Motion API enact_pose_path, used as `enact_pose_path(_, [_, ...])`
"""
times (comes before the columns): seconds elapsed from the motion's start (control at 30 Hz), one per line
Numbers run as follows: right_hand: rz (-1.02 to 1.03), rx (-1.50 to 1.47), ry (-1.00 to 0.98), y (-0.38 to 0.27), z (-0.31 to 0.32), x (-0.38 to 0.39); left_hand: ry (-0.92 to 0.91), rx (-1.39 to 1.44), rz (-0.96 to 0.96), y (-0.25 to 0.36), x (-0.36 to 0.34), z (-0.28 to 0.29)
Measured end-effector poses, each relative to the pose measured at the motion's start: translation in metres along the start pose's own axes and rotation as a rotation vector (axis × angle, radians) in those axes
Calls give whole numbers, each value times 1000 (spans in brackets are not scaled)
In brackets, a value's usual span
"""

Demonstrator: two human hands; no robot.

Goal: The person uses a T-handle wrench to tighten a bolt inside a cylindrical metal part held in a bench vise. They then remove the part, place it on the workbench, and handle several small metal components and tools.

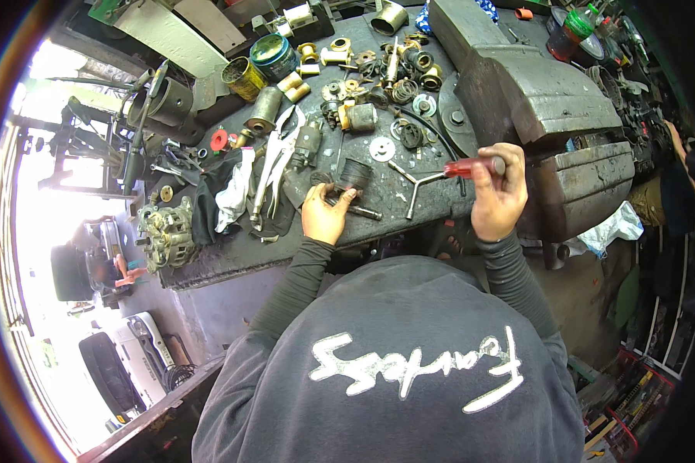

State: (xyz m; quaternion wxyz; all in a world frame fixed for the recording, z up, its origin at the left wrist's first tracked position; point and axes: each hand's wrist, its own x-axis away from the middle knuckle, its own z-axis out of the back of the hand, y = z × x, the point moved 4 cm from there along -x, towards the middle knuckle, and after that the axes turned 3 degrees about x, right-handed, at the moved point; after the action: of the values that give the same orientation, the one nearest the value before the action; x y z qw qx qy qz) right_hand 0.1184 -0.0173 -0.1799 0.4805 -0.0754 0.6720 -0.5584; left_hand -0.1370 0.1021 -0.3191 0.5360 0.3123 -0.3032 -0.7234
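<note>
My left hand (324, 216) rests at the bench's front edge, its fingers closed around a dark ribbed cylindrical part (354, 176). A dark metal rod (365, 211) sticks out beside its fingertips; whether it belongs to that part I cannot tell. My right hand (500, 197) is raised over the bench edge, wrapped around the red handle of a screwdriver (465, 167) that points left. Between the hands lies a Y-shaped socket wrench (415, 184), one arm reaching toward the screwdriver. A pale round disc (381, 149) lies just behind it.
A large bench vise (571, 108) stands at the right. Large pliers (276, 170), a rag (235, 189) and an alternator (166, 235) line the left. Behind are several metal parts, an open tub (274, 54) and a bottle (571, 35). Another person's arm (676, 147) shows far right.
</note>
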Motion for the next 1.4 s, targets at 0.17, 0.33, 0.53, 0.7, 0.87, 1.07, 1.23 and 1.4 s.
enact_pose_path(0.17, [8,-460,-107,-7,-28,18,7,-10,-59,-1,-2,3])
enact_pose_path(0.33, [-136,-687,-124,-1,-45,46,-18,-12,-50,-4,-3,3])
enact_pose_path(0.53, [-112,-681,-216,1,-64,55,-7,-28,-80,-4,-4,2])
enact_pose_path(0.7, [-173,-562,-287,26,-62,79,-13,-12,-53,-4,-4,2])
enact_pose_path(0.87, [-79,-645,-198,6,-57,58,-4,-13,-50,-8,-5,1])
enact_pose_path(1.07, [-152,-592,-271,21,-65,69,-30,4,-49,-2,-7,3])
enact_pose_path(1.23, [-202,-596,-175,23,-55,65,-12,22,16,3,-7,3])
enact_pose_path(1.4, [-226,-689,-130,20,-57,58,-7,51,-5,-10,-8,0])
